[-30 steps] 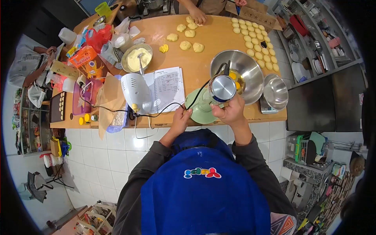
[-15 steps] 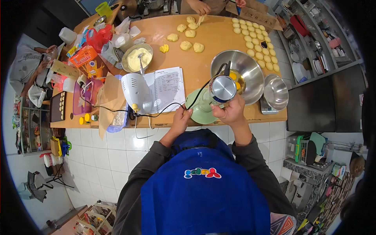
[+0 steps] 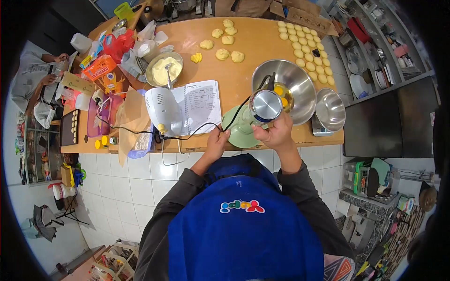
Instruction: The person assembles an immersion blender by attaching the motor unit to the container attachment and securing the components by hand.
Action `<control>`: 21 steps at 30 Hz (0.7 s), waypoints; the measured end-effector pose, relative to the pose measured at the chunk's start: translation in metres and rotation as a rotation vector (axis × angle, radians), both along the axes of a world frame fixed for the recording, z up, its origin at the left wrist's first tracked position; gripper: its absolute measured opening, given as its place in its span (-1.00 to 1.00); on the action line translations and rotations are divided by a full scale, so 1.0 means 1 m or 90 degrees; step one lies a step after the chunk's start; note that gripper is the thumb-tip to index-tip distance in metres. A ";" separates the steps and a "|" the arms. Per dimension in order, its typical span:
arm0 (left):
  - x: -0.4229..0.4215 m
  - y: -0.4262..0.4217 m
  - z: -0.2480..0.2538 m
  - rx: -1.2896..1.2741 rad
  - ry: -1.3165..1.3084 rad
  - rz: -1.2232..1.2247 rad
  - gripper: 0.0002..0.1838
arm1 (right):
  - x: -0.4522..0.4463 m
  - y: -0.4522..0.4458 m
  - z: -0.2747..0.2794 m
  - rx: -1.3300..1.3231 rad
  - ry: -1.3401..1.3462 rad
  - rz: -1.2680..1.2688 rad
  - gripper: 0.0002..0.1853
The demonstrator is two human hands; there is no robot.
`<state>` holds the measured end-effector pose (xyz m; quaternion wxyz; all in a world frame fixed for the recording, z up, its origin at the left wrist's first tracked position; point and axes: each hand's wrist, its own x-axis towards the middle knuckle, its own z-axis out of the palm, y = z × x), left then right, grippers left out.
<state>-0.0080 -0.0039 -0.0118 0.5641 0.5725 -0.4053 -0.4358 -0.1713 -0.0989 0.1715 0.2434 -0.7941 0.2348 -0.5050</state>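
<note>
My left hand (image 3: 217,143) is closed on a black power cord (image 3: 199,129) at the table's front edge. Beside it, my right hand (image 3: 277,132) grips the side of a light green stand mixer (image 3: 238,132), just below its round silver end cap (image 3: 266,105); some fingers are hidden behind the head. Under the mixer's far end sits a large steel bowl (image 3: 304,89) with egg yolks (image 3: 281,92) in it. To the right, a smaller steel bowl (image 3: 330,110) rests on a scale (image 3: 321,129).
A white hand mixer (image 3: 162,110) stands by an open notebook (image 3: 201,105). Behind are a bowl of pale cream (image 3: 164,69), dough pieces (image 3: 222,55) and rows of small dough rounds (image 3: 307,49). Bags and packets (image 3: 101,67) crowd the left. Another person (image 3: 35,79) stands there.
The other person's hands at the far edge of the table have gone from view, along with the pale strip they held. My own hands stay in the same place.
</note>
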 end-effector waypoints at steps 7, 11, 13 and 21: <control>0.000 0.000 0.008 -0.012 -0.009 -0.005 -0.60 | 0.000 -0.001 0.000 -0.004 -0.002 0.012 -0.50; -0.001 -0.001 0.013 -0.014 -0.010 -0.007 -0.60 | 0.000 0.000 0.000 0.014 -0.002 0.013 -0.51; 0.000 0.000 0.014 -0.014 -0.035 -0.005 -0.59 | 0.000 0.001 0.002 0.020 -0.002 0.014 -0.51; -0.001 -0.001 0.019 -0.005 -0.026 -0.006 -0.59 | 0.000 0.002 0.004 0.021 0.004 0.004 -0.51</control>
